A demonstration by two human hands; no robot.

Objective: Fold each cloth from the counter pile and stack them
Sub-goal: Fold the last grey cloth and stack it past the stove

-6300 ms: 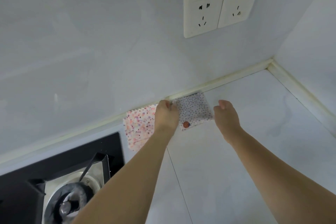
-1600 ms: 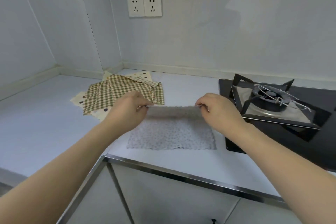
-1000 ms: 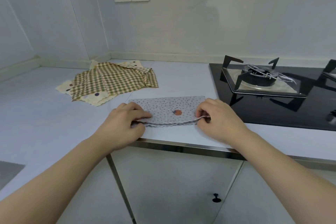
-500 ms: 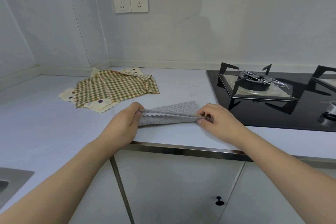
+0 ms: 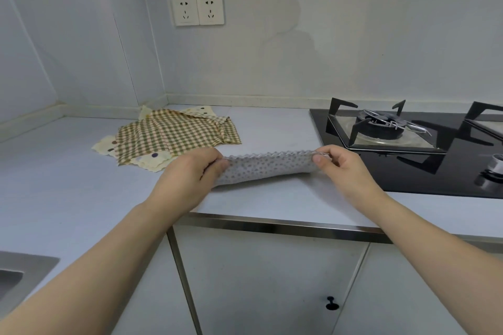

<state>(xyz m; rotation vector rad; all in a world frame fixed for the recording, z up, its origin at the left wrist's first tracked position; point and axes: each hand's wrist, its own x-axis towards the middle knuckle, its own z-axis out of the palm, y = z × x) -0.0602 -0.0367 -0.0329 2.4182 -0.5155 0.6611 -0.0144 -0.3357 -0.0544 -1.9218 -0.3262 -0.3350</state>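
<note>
A grey dotted cloth, folded into a narrow strip, is stretched between my hands just above the counter's front part. My left hand pinches its left end and my right hand pinches its right end, with the scalloped edges held uppermost. Behind and to the left lies the pile: a green-and-cream checked cloth on top of a cream cloth with dark dots, both spread loosely near the corner.
A black gas hob with a burner and pan supports fills the counter's right side. The white counter ends in a metal front edge above cabinet doors. A sink shows at the lower left. Two wall sockets are above.
The grey cloth was folded in half toward me on the counter, then both hands lifted its doubled edges up and away from the front edge. The pile has not moved.
</note>
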